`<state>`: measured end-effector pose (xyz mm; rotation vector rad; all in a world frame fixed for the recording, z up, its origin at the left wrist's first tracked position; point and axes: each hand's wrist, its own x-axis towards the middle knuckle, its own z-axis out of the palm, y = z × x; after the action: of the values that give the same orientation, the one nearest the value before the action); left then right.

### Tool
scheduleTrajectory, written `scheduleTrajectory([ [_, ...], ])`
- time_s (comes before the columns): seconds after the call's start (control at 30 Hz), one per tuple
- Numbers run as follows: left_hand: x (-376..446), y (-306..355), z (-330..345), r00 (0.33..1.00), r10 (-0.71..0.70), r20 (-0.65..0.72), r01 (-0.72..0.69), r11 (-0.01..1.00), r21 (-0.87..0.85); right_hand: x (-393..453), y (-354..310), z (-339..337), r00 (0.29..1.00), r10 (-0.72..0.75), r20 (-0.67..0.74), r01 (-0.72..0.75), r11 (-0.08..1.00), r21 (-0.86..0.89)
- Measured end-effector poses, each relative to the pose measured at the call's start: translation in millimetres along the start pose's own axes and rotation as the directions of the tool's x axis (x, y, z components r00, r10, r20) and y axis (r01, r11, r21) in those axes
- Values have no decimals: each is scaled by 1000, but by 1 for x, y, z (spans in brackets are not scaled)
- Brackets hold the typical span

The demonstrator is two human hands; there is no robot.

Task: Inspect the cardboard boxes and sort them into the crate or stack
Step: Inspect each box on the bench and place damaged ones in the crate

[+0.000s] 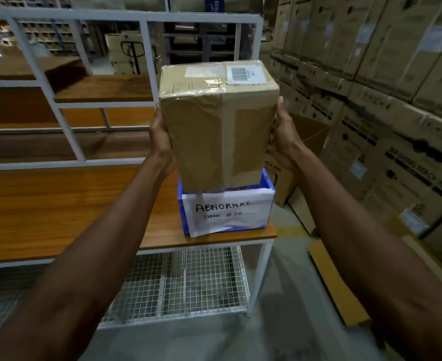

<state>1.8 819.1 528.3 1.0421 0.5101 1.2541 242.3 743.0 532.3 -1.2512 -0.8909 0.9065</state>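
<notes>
A tall taped cardboard box with a barcode label on top is held upright between both hands. My left hand presses its left side and my right hand presses its right side, fingers straight along the walls. The box's bottom end is at the mouth of a blue crate that carries a white paper sign reading "ABNORMAL ITEMS BIN". Whether the box touches the crate's floor is hidden. The crate stands at the right end of a wooden table.
A white metal frame with wooden shelves rises behind the table. A wire-mesh shelf lies under it. Large stacked cartons wall off the right side. Flat cardboard pieces lie on the floor at the right.
</notes>
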Motion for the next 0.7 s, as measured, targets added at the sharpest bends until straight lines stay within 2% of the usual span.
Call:
scheduleTrajectory([
  [0.23, 50, -35, 12, 994, -55, -90, 59, 997, 47, 61, 25, -22, 999, 48, 11, -48, 999, 21],
  [0.37, 100, -64, -8, 980, -117, -159, 151, 962, 225, 111, 51, -32, 996, 83, -20, -83, 996, -26],
  [0.5, 149, -98, -34, 957, -228, -179, 274, 911, 308, 159, 79, -37, 990, 137, -18, -138, 989, -50],
  [0.6, 183, -120, -54, 931, -304, -201, 352, 892, 283, 188, 95, -35, 984, 178, -13, -178, 984, -25],
  [0.7, 211, -135, -62, 920, -314, -235, 372, 889, 268, 214, 111, -31, 983, 185, 9, -185, 983, 10],
])
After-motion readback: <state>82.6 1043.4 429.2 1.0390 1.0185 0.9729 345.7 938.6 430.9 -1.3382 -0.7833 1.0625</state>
